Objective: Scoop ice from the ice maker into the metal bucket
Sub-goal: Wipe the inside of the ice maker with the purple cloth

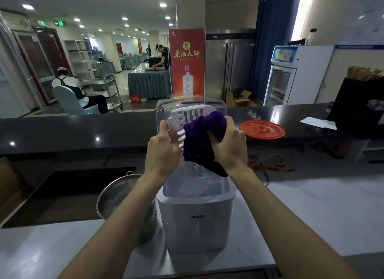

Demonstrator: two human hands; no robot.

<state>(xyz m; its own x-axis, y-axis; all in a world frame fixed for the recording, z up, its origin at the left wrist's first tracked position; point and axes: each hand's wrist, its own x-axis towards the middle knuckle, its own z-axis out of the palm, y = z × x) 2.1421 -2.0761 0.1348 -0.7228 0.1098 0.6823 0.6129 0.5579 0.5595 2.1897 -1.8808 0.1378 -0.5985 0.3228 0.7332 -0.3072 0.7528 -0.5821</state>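
The left hand [164, 152], at the centre of the frame, grips the left edge of a white slotted scoop [187, 115], fingers curled round its rim. The right hand [226, 145], just to its right, is bunched round a purple cloth [204, 127] that is pressed against the scoop's face, with a dark tail of cloth hanging below. Both are held up over the open ice maker [197, 216], lower centre, whose clear lid [164, 108] stands raised behind the hands.

This looks like wiping the scoop before any ice is moved. To do it well, the left hand should brace the scoop firmly while the cloth runs along the slots rather than across them, so the fabric does not snag. The hanging tail is best kept gathered up, out of the open well underneath.

The metal bucket [116, 197] stands touching or just beside the ice maker's left side, in the lower left, mouth open and near enough for a short carry. Whether ice lies in the well cannot be told. Both stand on the pale table [311, 216]; a red lid [262, 129] rests on the dark counter at the right.
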